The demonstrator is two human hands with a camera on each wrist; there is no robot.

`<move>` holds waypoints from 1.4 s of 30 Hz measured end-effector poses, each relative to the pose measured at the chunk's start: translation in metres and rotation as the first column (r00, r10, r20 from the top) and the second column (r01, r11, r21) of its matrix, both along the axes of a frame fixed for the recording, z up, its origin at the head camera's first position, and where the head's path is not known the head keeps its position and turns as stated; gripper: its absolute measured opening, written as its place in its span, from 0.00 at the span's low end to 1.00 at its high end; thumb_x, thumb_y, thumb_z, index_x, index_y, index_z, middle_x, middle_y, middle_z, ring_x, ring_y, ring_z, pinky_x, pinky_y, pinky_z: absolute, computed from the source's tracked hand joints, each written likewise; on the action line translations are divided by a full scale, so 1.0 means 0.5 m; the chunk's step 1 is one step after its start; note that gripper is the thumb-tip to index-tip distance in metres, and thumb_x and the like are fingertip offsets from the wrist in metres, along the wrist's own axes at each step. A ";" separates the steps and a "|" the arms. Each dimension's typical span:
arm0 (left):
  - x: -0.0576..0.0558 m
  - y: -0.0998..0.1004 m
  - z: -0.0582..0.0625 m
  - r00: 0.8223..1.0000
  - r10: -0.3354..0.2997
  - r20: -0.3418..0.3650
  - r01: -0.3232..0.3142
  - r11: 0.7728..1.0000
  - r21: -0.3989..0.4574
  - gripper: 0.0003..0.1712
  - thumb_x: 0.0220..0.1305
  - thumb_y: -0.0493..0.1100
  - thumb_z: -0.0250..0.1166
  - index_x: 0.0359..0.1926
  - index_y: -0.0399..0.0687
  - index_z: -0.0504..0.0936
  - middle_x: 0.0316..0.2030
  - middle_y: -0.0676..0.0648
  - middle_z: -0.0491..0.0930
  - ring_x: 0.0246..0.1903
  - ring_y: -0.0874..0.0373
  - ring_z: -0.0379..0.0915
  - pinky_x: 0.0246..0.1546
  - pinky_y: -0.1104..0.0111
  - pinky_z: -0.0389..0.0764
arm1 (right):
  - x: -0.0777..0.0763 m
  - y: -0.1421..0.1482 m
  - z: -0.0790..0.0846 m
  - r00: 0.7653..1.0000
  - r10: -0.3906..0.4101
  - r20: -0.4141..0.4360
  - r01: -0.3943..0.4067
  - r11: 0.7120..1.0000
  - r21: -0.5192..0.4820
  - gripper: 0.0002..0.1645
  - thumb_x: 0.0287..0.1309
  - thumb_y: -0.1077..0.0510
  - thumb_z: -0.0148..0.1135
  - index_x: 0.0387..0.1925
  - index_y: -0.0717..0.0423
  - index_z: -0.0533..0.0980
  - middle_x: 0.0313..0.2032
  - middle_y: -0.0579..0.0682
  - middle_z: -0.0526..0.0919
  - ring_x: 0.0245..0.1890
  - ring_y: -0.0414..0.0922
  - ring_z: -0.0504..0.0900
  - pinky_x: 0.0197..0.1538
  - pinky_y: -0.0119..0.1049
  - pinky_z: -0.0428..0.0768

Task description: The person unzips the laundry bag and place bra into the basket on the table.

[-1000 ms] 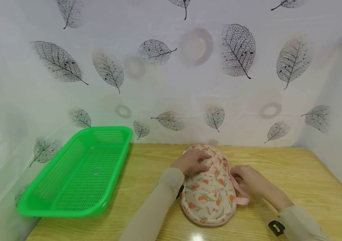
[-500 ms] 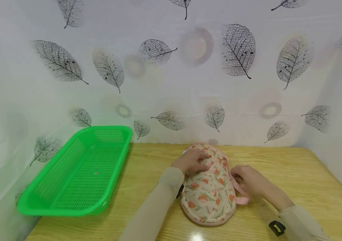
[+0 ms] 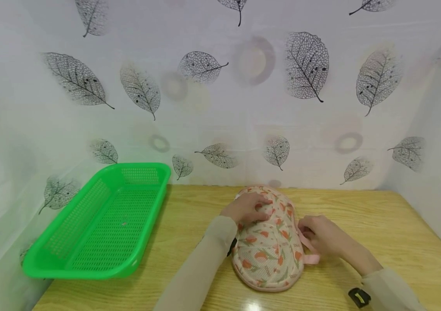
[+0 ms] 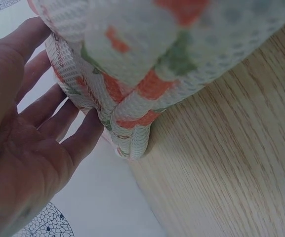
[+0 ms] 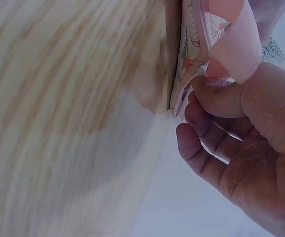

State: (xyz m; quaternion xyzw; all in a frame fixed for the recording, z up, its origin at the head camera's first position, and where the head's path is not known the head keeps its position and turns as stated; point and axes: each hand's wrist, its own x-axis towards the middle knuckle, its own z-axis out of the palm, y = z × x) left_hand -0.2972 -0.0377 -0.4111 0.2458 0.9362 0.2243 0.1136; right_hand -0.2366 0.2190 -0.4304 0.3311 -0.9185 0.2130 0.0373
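Observation:
A padded mesh fabric piece [image 3: 261,259], narrowed at its middle, lies on the table; it has an orange tulip print and pink edging. My left hand [image 3: 249,208] rests on its upper part. In the left wrist view, the fairly straight fingers touch the printed mesh [image 4: 147,94]. At the piece's right edge, my right hand [image 3: 323,235] has its fingers curled. The right wrist view shows the thumb and forefinger pinching by the pink strap [image 5: 238,49], partly hidden behind the thumb. One strap end sticks out to the right of the piece.
A green perforated plastic basket [image 3: 142,255] stands at the left of the wooden table [image 3: 379,224]. Behind the table hangs a white leaf-print sheet [image 3: 243,116], which also runs along both sides. Dark wrist bands [image 3: 359,297] sit at the sleeves.
My right hand has shifted very slightly right and toward me, and the strap end has moved a little left. The left hand stays put on the fabric.

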 end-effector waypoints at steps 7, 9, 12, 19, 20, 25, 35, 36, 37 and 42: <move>0.013 0.004 0.009 1.000 -0.003 -0.005 0.003 1.000 -0.018 0.28 0.72 0.51 0.65 0.71 0.60 0.75 0.73 0.53 0.71 0.71 0.58 0.67 0.75 0.61 0.65 | 0.005 0.004 0.000 1.000 -0.007 0.016 0.008 1.000 -0.011 0.15 0.60 0.68 0.64 0.24 0.45 0.79 0.22 0.36 0.74 0.22 0.28 0.65 0.27 0.26 0.68; 0.022 0.006 0.015 1.000 -0.023 -0.017 0.021 0.997 -0.067 0.29 0.74 0.51 0.63 0.72 0.58 0.73 0.73 0.51 0.70 0.71 0.56 0.67 0.72 0.61 0.70 | 0.006 0.004 -0.003 1.000 -0.011 0.026 0.012 1.000 -0.013 0.15 0.60 0.68 0.64 0.25 0.46 0.80 0.22 0.36 0.75 0.23 0.28 0.66 0.27 0.26 0.68; 0.036 0.010 0.026 0.996 -0.072 -0.046 0.065 0.986 -0.151 0.29 0.74 0.52 0.62 0.73 0.57 0.72 0.74 0.51 0.69 0.72 0.55 0.66 0.72 0.62 0.69 | 0.009 0.004 -0.007 0.999 -0.018 0.034 0.018 1.000 -0.016 0.15 0.61 0.69 0.63 0.26 0.46 0.81 0.23 0.36 0.75 0.23 0.28 0.66 0.27 0.26 0.68; 0.067 0.003 0.047 0.972 -0.216 0.091 0.227 0.963 -0.143 0.30 0.60 0.54 0.75 0.64 0.64 0.81 0.65 0.59 0.77 0.65 0.62 0.72 0.66 0.66 0.73 | 0.009 -0.001 -0.005 0.999 -0.031 0.021 0.031 0.999 -0.012 0.15 0.63 0.66 0.63 0.24 0.43 0.79 0.20 0.34 0.73 0.21 0.28 0.65 0.26 0.26 0.67; 0.072 -0.001 0.048 0.965 -0.242 0.101 0.255 0.953 -0.161 0.31 0.58 0.55 0.76 0.64 0.64 0.81 0.64 0.58 0.78 0.63 0.62 0.72 0.65 0.67 0.73 | 0.008 -0.002 -0.003 0.999 -0.033 0.026 0.034 0.999 -0.008 0.15 0.63 0.66 0.63 0.24 0.43 0.79 0.21 0.34 0.73 0.21 0.28 0.65 0.27 0.26 0.67; 0.106 -0.010 0.043 0.971 -0.205 0.120 0.230 0.935 -0.270 0.39 0.52 0.66 0.77 0.65 0.72 0.76 0.62 0.52 0.73 0.58 0.59 0.72 0.60 0.62 0.77 | -0.003 -0.001 0.004 0.997 -0.048 0.065 0.048 0.999 0.004 0.16 0.62 0.68 0.62 0.25 0.44 0.79 0.23 0.36 0.76 0.23 0.30 0.67 0.29 0.27 0.68; 0.140 0.028 0.028 0.998 0.015 -0.057 -0.034 0.938 -0.344 0.43 0.48 0.77 0.72 0.59 0.62 0.76 0.55 0.52 0.80 0.52 0.58 0.78 0.51 0.63 0.82 | -0.087 -0.025 0.017 0.999 -0.037 0.023 0.036 0.997 0.071 0.16 0.53 0.72 0.60 0.23 0.47 0.76 0.21 0.38 0.73 0.23 0.34 0.66 0.29 0.29 0.66; 0.136 0.029 0.028 0.997 0.031 -0.065 -0.052 0.937 -0.345 0.43 0.49 0.77 0.71 0.60 0.61 0.76 0.57 0.52 0.80 0.55 0.57 0.78 0.53 0.62 0.82 | -0.097 -0.030 0.018 0.999 -0.033 0.018 0.032 0.997 0.077 0.16 0.53 0.72 0.60 0.23 0.48 0.76 0.21 0.39 0.73 0.23 0.35 0.66 0.29 0.30 0.66; 0.132 0.030 0.027 0.997 0.041 -0.071 -0.063 0.937 -0.344 0.45 0.49 0.77 0.71 0.61 0.60 0.76 0.59 0.51 0.80 0.57 0.55 0.77 0.54 0.61 0.82 | -0.106 -0.033 0.019 0.999 -0.031 0.019 0.029 0.996 0.082 0.15 0.53 0.72 0.61 0.23 0.48 0.76 0.21 0.39 0.73 0.24 0.35 0.66 0.29 0.30 0.66; 0.120 0.028 0.018 0.992 0.006 -0.127 -0.053 0.927 -0.372 0.51 0.52 0.81 0.66 0.68 0.56 0.73 0.68 0.45 0.73 0.63 0.51 0.74 0.58 0.55 0.82 | -0.131 -0.039 0.019 0.998 -0.030 0.058 0.025 0.997 0.079 0.14 0.56 0.71 0.62 0.25 0.49 0.79 0.22 0.40 0.76 0.25 0.36 0.69 0.31 0.30 0.68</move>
